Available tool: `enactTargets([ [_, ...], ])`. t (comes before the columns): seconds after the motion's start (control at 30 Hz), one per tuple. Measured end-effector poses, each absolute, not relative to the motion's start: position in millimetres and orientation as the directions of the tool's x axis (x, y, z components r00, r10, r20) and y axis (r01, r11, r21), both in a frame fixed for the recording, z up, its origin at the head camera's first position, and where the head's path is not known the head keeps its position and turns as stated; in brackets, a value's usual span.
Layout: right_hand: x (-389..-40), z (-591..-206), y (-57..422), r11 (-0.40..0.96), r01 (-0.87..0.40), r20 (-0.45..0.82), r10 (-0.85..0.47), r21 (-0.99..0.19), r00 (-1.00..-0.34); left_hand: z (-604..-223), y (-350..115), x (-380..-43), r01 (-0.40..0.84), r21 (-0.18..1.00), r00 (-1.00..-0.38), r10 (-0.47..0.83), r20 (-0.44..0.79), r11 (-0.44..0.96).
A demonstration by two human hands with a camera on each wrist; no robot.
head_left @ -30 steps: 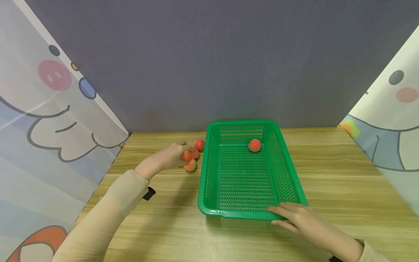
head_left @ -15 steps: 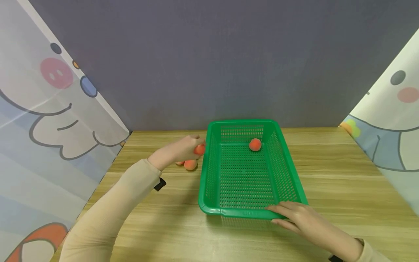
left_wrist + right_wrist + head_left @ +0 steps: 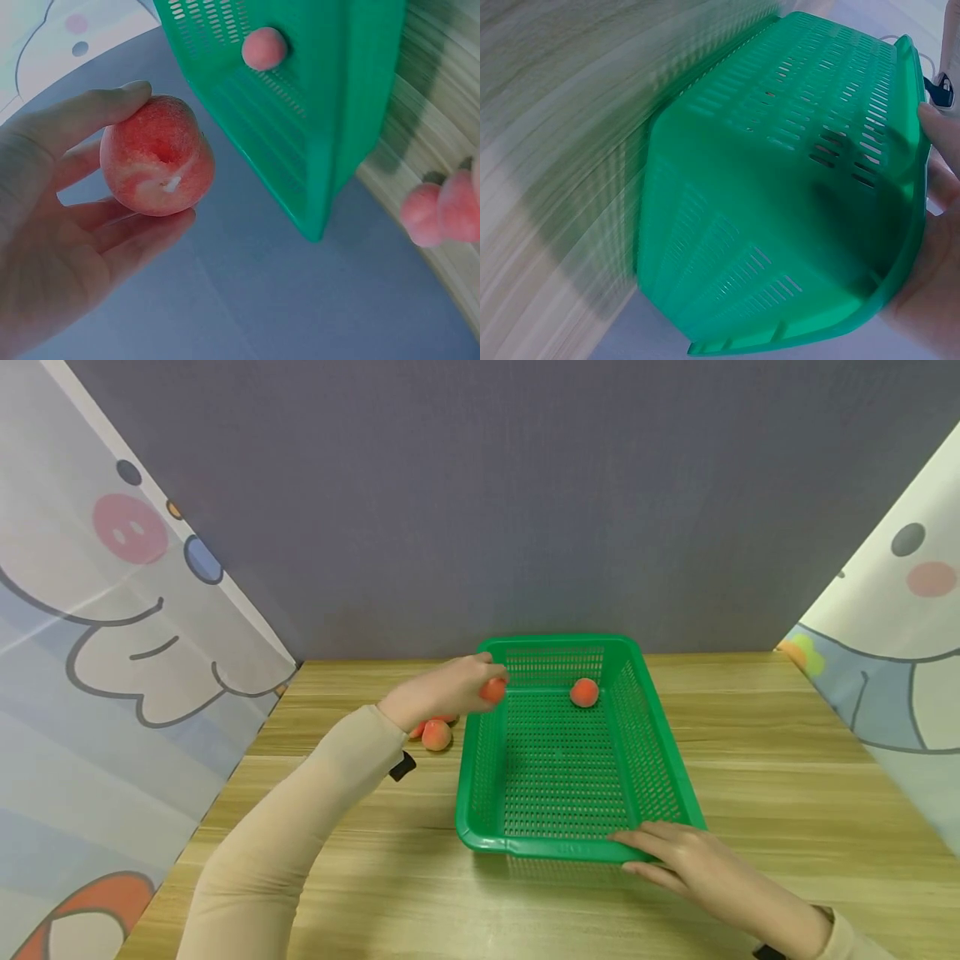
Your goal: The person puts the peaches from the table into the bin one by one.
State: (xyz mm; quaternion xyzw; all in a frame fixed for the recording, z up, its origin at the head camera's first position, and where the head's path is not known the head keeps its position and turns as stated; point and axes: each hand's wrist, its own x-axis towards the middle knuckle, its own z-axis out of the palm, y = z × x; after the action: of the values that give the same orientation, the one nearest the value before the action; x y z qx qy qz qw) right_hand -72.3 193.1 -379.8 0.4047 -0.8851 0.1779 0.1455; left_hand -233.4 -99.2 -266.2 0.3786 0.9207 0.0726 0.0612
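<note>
In the head view my left hand (image 3: pixel 453 685) holds a peach (image 3: pixel 492 691) above the left rim of a green plastic basket (image 3: pixel 555 848). The left wrist view shows this peach (image 3: pixel 157 154) between thumb and fingers, its dimpled end facing the camera. Another peach (image 3: pixel 585 692) lies inside the basket, near its far right corner. My right hand (image 3: pixel 678 856) grips the basket's near rim toward the right corner. From the right wrist, the thumb (image 3: pixel 941 131) is seen at the rim; the other fingers are mostly hidden behind the basket wall.
Several more peaches (image 3: pixel 437 736) sit on the wooden table (image 3: pixel 787 793) just left of the basket, partly hidden by my left arm. A grey panel (image 3: pixel 525 510) stands behind the table, and cartoon-printed sheets (image 3: pixel 150 635) flank both sides.
My left hand has carried a peach rightward from the group on the table to over the basket's left rim. The right hand and basket have stayed in place.
</note>
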Motion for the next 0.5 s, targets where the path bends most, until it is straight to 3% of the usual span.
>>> enactTargets([
  [0.5, -73, -381, 194, 0.612, -0.768, 0.411, -0.661, -0.191, -0.629, -266, -55, -241, 0.752, 0.161, -0.638, 0.767, -0.071, 0.640],
])
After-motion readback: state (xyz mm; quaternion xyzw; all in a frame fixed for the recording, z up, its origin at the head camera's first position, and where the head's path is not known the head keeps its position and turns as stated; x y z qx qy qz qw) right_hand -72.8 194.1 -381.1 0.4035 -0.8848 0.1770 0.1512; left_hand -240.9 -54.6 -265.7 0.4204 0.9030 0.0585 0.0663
